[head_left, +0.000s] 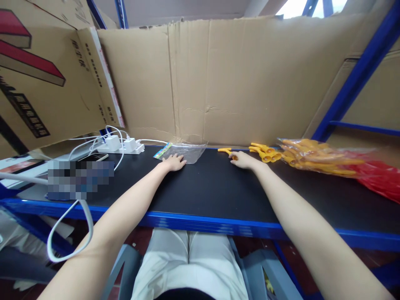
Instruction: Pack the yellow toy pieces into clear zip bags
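A: What surrounds the clear bag?
B: A cardboard wall stands just behind it. The black tabletop under it stretches forward to a blue front edge, so room for moving lies in front of the bag.
A: To its right?
B: Well apart, a pack of yellow pieces; nearer the bag, a few loose yellow pieces.
A: The hands?
B: The left hand lies on the bag's near left part, fingers spread, gripping nothing I can see. The right hand is right of the bag, its grip curled nearly closed at a single yellow piece; I can't tell whether it has firm hold.
A: How does that piece lie?
B: Between bag and right hand, the nearer hand. Its long axis runs roughly sideways, slender end toward the bag, the other partly under the fingers.
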`<state>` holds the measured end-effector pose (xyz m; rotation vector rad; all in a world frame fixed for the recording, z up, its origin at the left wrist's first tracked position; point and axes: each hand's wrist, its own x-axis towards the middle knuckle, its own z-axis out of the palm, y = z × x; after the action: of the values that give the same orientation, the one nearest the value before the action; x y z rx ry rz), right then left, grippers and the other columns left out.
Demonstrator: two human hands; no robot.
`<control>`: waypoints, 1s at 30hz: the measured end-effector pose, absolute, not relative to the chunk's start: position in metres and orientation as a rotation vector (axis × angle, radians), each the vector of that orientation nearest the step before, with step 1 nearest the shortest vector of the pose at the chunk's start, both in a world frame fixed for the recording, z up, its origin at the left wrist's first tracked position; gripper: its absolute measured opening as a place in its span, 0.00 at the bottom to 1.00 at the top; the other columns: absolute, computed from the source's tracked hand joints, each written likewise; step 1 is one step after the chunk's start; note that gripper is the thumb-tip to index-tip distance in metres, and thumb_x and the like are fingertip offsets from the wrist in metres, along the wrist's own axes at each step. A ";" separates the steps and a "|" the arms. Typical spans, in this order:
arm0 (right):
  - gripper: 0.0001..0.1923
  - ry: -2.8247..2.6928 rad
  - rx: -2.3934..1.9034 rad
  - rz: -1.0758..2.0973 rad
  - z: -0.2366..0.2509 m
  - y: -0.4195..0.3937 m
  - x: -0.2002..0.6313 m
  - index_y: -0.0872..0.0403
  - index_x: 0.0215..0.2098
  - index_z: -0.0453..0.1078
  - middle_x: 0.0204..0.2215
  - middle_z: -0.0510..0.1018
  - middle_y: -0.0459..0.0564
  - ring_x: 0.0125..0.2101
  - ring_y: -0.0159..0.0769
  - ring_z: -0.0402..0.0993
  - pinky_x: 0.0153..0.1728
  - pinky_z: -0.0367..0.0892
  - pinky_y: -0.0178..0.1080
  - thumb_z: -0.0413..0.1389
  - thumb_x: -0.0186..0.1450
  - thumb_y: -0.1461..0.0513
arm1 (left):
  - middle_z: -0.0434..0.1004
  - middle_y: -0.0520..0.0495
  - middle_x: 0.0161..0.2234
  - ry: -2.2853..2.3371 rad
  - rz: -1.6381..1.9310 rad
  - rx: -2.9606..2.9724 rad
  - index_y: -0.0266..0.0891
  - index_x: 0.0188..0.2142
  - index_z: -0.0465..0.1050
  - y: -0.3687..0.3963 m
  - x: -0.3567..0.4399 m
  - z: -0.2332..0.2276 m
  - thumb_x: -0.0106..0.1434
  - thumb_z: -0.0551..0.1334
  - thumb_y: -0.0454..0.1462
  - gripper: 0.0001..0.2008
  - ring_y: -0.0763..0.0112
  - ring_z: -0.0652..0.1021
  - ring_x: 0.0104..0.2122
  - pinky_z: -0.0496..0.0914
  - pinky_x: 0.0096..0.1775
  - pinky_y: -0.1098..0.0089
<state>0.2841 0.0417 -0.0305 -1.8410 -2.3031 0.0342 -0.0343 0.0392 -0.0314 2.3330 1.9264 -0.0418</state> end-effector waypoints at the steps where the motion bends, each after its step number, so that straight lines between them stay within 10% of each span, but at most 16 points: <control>1: 0.13 -2.320 -1.778 0.051 -0.030 0.043 0.284 0.54 0.43 0.69 0.39 0.74 0.52 0.37 0.36 0.71 0.40 0.63 0.36 0.50 0.60 0.62 | 0.41 0.42 0.63 1.920 -0.042 2.335 0.44 0.61 0.46 0.039 -0.035 -0.031 0.61 0.38 0.53 0.32 0.47 0.49 0.60 0.48 0.51 0.38; 10: 0.20 -2.019 -1.378 0.039 -0.011 0.029 0.257 0.56 0.50 0.65 0.44 0.73 0.55 0.41 0.36 0.70 0.45 0.63 0.41 0.52 0.60 0.63 | 0.44 0.41 0.62 1.896 -0.014 2.359 0.42 0.60 0.49 0.038 -0.036 -0.029 0.61 0.40 0.52 0.31 0.48 0.51 0.60 0.49 0.51 0.38; 21: 0.22 -2.067 -1.342 0.736 -0.003 0.011 0.235 0.59 0.49 0.65 0.28 0.75 0.50 0.25 0.29 0.71 0.31 0.68 0.34 0.55 0.56 0.66 | 0.43 0.40 0.62 1.908 -0.029 2.339 0.43 0.60 0.50 0.034 -0.034 -0.025 0.61 0.41 0.51 0.30 0.49 0.50 0.60 0.49 0.52 0.40; 30: 0.20 -2.135 -1.450 0.810 -0.009 0.018 0.247 0.60 0.46 0.68 0.28 0.75 0.50 0.26 0.28 0.70 0.29 0.66 0.31 0.53 0.54 0.67 | 0.65 0.39 0.54 2.093 0.068 2.310 0.40 0.50 0.65 0.039 -0.041 -0.023 0.60 0.44 0.42 0.22 0.50 0.59 0.57 0.47 0.53 0.41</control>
<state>0.2474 0.0177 -0.0094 -1.4501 -2.1353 0.8101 -0.0407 0.0390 -0.0235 2.3099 2.0934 0.0685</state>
